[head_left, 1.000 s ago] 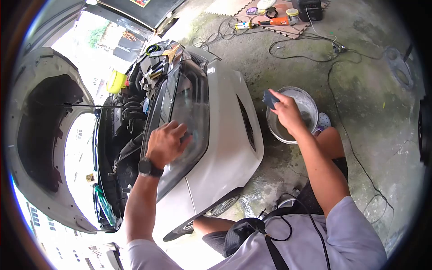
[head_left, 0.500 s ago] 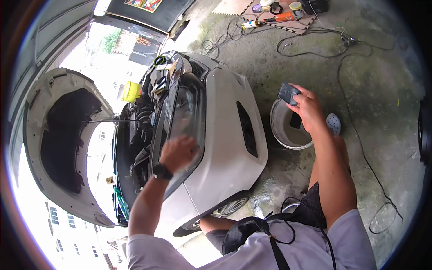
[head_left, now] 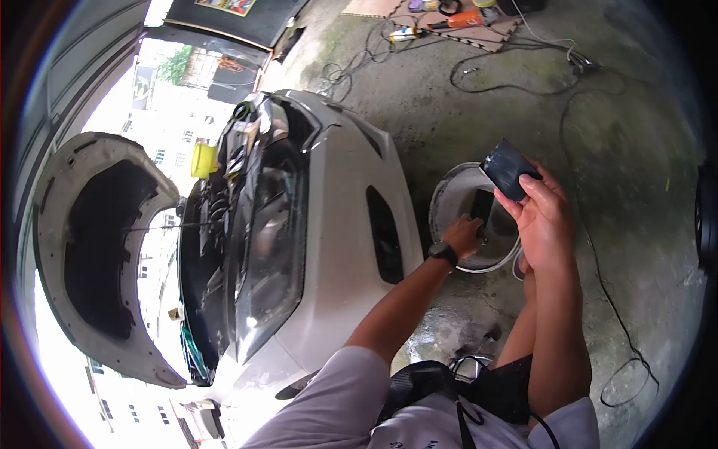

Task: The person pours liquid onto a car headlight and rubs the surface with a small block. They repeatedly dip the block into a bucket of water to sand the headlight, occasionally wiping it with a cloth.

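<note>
My right hand (head_left: 550, 217) pinches a dark grey sheet of sandpaper (head_left: 511, 168) between thumb and fingers, above the rim of the bucket (head_left: 441, 196). My left hand (head_left: 464, 236), with a black watch on its wrist, reaches into the bucket. Its fingers are closed around the lower end of a dark rectangular block (head_left: 482, 206) there. The bucket is pale and stands on the floor. To the left is the white car's headlight (head_left: 273, 224), with wet-looking streaks on its lens.
The white car (head_left: 336, 217) has its hood (head_left: 48, 247) propped up. A yellow container (head_left: 203, 160) sits by the engine bay. Black cables (head_left: 598, 262) run over the concrete floor. An orange power tool (head_left: 465, 19) and a foam mat (head_left: 486, 41) lie at the back.
My left hand has left the headlight and moved right, down into the bucket. My right hand has come a little closer with the sandpaper, now showing its flat face. The view has shifted.
</note>
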`<state>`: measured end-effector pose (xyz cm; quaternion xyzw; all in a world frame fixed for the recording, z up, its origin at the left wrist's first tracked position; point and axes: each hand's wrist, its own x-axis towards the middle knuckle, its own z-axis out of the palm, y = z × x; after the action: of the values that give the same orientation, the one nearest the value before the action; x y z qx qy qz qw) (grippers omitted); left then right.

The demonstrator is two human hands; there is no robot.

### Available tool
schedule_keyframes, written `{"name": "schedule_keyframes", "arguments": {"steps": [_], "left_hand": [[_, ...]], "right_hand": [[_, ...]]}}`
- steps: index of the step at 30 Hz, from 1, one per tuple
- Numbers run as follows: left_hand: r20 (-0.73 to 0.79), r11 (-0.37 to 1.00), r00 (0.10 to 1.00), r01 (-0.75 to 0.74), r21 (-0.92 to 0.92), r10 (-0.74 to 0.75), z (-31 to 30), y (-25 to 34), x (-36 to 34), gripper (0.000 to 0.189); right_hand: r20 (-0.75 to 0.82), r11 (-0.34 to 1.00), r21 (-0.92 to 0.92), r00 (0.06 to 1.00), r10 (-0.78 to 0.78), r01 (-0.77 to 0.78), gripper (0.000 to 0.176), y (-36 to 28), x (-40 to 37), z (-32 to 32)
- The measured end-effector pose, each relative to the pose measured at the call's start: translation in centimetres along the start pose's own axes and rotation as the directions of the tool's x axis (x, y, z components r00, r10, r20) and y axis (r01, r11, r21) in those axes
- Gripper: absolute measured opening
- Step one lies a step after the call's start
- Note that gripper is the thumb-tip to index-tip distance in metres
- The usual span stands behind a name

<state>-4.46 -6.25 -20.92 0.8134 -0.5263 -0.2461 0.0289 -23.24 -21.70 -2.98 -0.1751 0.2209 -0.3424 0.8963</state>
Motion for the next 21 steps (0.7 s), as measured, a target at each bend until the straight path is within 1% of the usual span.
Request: {"name": "schedule_keyframes", "arguments": {"steps": [1,2,4,6,7,10,12,13,14,16,18,19,21], "left_hand": [[0.032,1.0,0.999,0.009,0.02,-0.009,1.8,-0.4,2.0,0.045],[0.055,1.0,0.998,-0.013,0.001,0.013,3.5,-1.1,3.5,0.045],[0.172,0.989,0.977,0.137,-0.062,-0.124,6.7,-2.2,5.9,0.035],[0.303,0.992,0.947,0.123,-0.024,-0.11,11.9,-6.2,8.2,0.038],[0.371,0.991,0.92,0.133,0.009,-0.127,14.5,-8.2,8.9,0.041],[0.594,0.975,0.774,0.153,0.161,-0.219,22.6,-14.6,10.0,0.049],[0.697,0.968,0.675,0.117,0.221,-0.241,27.1,-17.3,10.4,0.055],[0.724,0.971,0.649,0.118,0.208,-0.234,27.6,-16.6,11.0,0.055],[0.734,0.98,0.649,0.14,0.143,-0.199,27.8,-15.5,11.4,0.054],[0.743,0.984,0.655,0.177,0.03,-0.141,26.2,-12.3,12.9,0.053],[0.747,0.974,0.659,0.214,-0.073,-0.089,23.2,-8.6,14.1,0.052],[0.752,0.966,0.656,0.231,-0.116,-0.067,21.2,-6.9,14.2,0.052],[0.755,0.944,0.655,0.264,-0.197,-0.026,16.2,-3.8,12.9,0.051]], "right_hand": [[0.006,1.0,0.006,1.0,-0.027,0.027,0.042,-0.7,-0.2,-0.5],[-0.026,0.999,-0.008,0.999,-0.035,0.035,0.042,-1.3,-0.4,-0.9],[-0.042,0.997,0.039,0.997,-0.068,0.07,0.042,-2.3,-0.9,-1.6],[-0.09,0.996,0.027,0.993,-0.081,0.084,0.042,-3.2,-1.3,-1.9],[-0.106,0.996,0.03,0.991,-0.076,0.079,0.042,-3.6,-1.5,-1.9],[-0.15,0.998,0.014,0.987,-0.064,0.066,0.044,-4.3,-1.9,-1.7],[-0.117,1.0,0.008,0.993,-0.025,0.026,0.046,-4.6,-2.0,-1.0],[-0.115,1.0,-0.003,0.993,-0.013,0.012,0.047,-4.3,-2.0,-0.8],[-0.121,1.0,-0.006,0.992,0.029,-0.03,0.047,-4.0,-1.9,-0.7],[-0.098,0.998,-0.002,0.993,0.061,-0.061,0.046,-3.0,-1.3,-0.5],[-0.072,0.997,-0.029,0.995,0.065,-0.068,0.044,-2.4,-0.7,-0.1],[-0.043,0.998,-0.006,0.997,0.063,-0.063,0.044,-1.8,-0.2,-0.3],[-0.027,0.999,0.004,0.999,0.044,-0.044,0.045,-1.1,0.8,-0.3]]}}
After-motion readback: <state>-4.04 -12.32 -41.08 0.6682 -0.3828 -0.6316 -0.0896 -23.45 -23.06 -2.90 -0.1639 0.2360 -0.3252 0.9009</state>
